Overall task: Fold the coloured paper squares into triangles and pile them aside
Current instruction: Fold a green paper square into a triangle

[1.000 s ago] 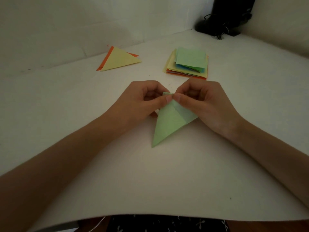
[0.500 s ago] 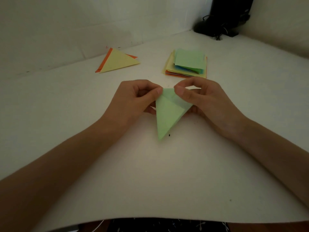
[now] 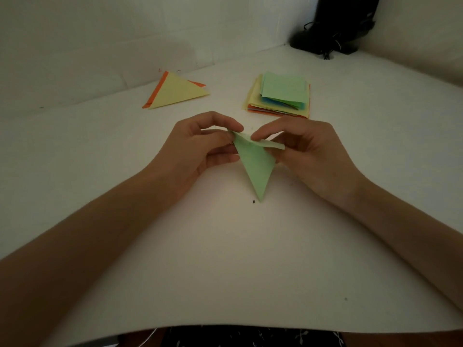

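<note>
The green paper [image 3: 255, 166] is a proper triangle now, and it's off the table [image 3: 225, 259]. A second ago it was lying flat with both thumbs mashing its far corner. Now it hangs in the air between the hands, long edge on top, point dangling toward me. I can't tell if the tip brushes the table.

The left hand [image 3: 200, 149] pinches the left end of that top edge between thumb and fingers. The right hand [image 3: 308, 151] pinches further along, and the two have slid apart since the pressing.

I read that as creasing done, so this one's probably ready for the pile of triangles [image 3: 175, 92], yellow on orange, far left by the wall. The stack of squares [image 3: 283, 96] sits just beyond the right hand and looks thick, so we're early in the job.
</note>
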Demonstrator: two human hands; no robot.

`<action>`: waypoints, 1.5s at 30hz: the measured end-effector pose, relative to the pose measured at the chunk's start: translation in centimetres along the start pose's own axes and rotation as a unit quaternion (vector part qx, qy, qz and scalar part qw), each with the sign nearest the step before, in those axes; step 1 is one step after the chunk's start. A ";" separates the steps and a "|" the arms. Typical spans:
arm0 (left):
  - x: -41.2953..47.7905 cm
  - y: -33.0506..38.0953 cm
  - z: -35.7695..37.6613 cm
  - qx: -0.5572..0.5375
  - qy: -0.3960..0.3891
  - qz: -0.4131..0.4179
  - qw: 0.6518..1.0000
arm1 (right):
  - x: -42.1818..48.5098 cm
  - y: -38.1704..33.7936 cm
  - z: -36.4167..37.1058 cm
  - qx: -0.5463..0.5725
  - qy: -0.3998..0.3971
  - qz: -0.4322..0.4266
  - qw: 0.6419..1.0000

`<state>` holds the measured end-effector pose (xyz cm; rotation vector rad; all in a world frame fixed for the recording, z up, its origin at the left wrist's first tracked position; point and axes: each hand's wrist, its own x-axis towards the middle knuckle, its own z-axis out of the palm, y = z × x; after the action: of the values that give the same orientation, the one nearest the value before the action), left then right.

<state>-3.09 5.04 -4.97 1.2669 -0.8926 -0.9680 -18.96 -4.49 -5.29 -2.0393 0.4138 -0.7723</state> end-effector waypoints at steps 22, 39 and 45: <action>0.2 0.4 0.1 -0.036 -0.003 -0.032 0.999 | -0.2 0.3 -0.3 -0.056 -0.014 0.000 0.998; 0.4 -2.0 -0.1 0.511 0.003 0.244 0.824 | 0.4 1.9 -0.3 -0.305 -0.043 -0.029 0.951; 0.1 -1.5 -1.2 0.623 -0.080 0.311 0.714 | 0.1 1.6 -1.5 -0.428 -0.073 -0.137 0.890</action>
<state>-2.08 5.23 -6.56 1.7346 -2.1220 0.2461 -19.92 -6.35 -6.00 -3.0187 0.4263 -0.6460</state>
